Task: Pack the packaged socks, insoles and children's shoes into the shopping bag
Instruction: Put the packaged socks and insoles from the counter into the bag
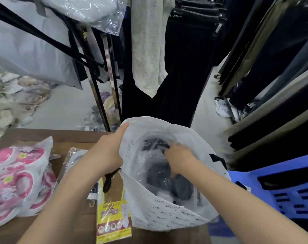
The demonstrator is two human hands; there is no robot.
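Socks pack (160, 175) is in the shopping bag (185, 221); left hand (109, 150) grips its rim, right hand (178, 157) is inside (fingers' state unclear). Insoles (112, 219) and children's shoes (17, 176) wait on the worktop (75, 136).

A clothing shop: dark trousers (183, 67) hang on racks beyond the hands, folded garments (273, 106) stack to their right, packaged goods (17, 176) lie left.
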